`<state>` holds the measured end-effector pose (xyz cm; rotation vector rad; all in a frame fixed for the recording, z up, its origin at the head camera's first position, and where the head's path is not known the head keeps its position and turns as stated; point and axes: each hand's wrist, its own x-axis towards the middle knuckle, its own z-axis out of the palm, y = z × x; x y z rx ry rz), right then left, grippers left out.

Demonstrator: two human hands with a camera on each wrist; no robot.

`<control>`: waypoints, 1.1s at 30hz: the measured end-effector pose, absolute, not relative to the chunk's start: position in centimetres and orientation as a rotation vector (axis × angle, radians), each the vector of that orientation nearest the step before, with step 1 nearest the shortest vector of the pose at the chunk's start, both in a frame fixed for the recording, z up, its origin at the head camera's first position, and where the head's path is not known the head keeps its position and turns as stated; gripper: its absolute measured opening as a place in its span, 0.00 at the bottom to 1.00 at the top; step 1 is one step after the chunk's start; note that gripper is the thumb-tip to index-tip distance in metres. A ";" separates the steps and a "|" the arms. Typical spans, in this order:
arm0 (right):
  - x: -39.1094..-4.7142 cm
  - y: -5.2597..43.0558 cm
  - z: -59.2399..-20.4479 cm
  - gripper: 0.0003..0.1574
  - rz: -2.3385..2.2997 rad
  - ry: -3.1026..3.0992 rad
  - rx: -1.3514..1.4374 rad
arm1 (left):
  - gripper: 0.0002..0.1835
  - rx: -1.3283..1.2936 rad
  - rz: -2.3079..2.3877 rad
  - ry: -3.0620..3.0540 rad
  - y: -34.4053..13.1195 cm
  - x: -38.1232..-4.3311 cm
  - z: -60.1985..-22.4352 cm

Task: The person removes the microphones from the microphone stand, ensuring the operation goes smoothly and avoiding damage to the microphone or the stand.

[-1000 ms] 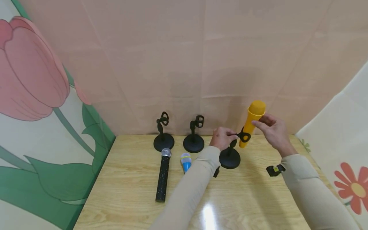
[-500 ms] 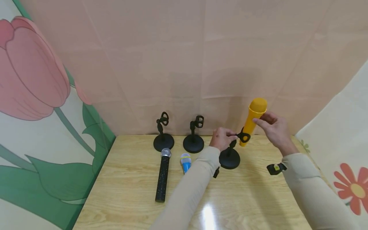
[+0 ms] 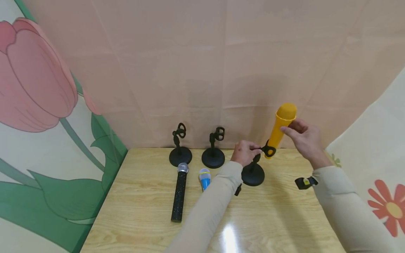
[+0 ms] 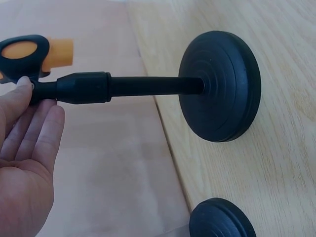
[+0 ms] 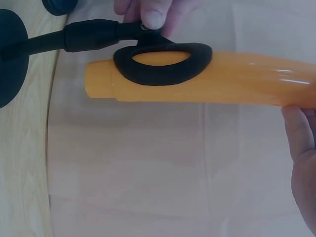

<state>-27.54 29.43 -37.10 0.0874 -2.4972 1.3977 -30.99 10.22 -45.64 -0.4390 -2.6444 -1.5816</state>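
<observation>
My right hand [image 3: 306, 142] holds a yellow microphone [image 3: 278, 130] near its head, thumb on the near side. The microphone leans to the right, and its lower part lies within the clip [image 4: 22, 55] of the rightmost black microphone stand [image 3: 253, 174]. In the right wrist view the clip's oval ring [image 5: 165, 79] spans the yellow handle close to its tail end. At the joint below the clip, my left hand [image 3: 244, 151] pinches the stand between thumb and fingers. The stand's round base [image 4: 219, 86] sits on the table.
Two more black microphone stands [image 3: 180, 156] [image 3: 213, 157] stand along the table's back edge. A black speckled microphone [image 3: 179, 193] lies in front of them, beside a blue microphone [image 3: 205, 179] partly hidden by my left sleeve. A pink cloth wall [image 3: 177, 70] rises behind the table [image 3: 133, 196].
My right hand has moved up and slightly right with the yellow microphone, whose tail end now sits higher in the clip. The left hand and the stand have stayed put.
</observation>
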 end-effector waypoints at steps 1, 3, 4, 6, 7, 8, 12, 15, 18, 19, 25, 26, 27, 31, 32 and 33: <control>-27.5 29.4 -37.0 0.36 1.398 -2.500 0.087 | 0.07 -0.438 -1.577 -2.646 10.2 -31.0 -45.6; -27.5 29.4 -36.7 0.37 1.389 -2.519 0.072 | 0.07 -0.439 -1.570 -2.648 10.2 -30.9 -45.6; -27.5 29.4 -36.5 0.37 1.389 -2.526 0.066 | 0.07 -0.439 -1.567 -2.650 10.2 -30.9 -45.6; -27.5 29.5 -36.3 0.39 1.383 -2.545 0.055 | 0.08 -0.442 -1.554 -2.659 10.3 -31.0 -45.6; -27.6 29.5 -36.2 0.39 1.381 -2.549 0.052 | 0.08 -0.444 -1.547 -2.663 10.3 -31.0 -45.6; -27.6 29.5 -36.1 0.40 1.381 -2.556 0.049 | 0.07 -0.443 -1.542 -2.666 10.3 -31.0 -45.7; -27.8 29.5 -35.7 0.38 1.396 -2.520 0.069 | 0.07 -0.436 -1.540 -2.665 10.4 -31.2 -45.8; -27.8 29.5 -35.4 0.38 1.396 -2.505 0.079 | 0.06 -0.429 -1.557 -2.656 10.4 -31.3 -45.9; -27.7 29.5 -35.0 0.39 1.403 -2.508 0.071 | 0.06 -0.429 -1.563 -2.653 10.4 -31.3 -45.9; -27.7 29.5 -34.9 0.39 1.408 -2.503 0.065 | 0.06 -0.434 -1.564 -2.653 10.4 -31.3 -45.9; -27.6 29.5 -34.1 0.37 1.397 -2.459 0.075 | 0.06 -0.449 -1.542 -2.662 10.3 -31.3 -45.8; -27.6 29.5 -34.0 0.36 1.392 -2.455 0.081 | 0.06 -0.444 -1.538 -2.666 10.3 -31.3 -45.8; -27.6 29.5 -34.0 0.36 1.388 -2.454 0.088 | 0.05 -0.440 -1.537 -2.669 10.3 -31.3 -45.8; -27.4 29.5 -33.8 0.36 1.383 -2.458 0.089 | 0.05 -0.433 -1.535 -2.677 10.3 -31.3 -45.8; -27.4 29.5 -33.7 0.36 1.386 -2.461 0.084 | 0.06 -0.438 -1.534 -2.678 10.3 -31.3 -45.8; -27.4 29.6 -33.7 0.36 1.383 -2.465 0.079 | 0.06 -0.445 -1.533 -2.680 10.3 -31.3 -45.8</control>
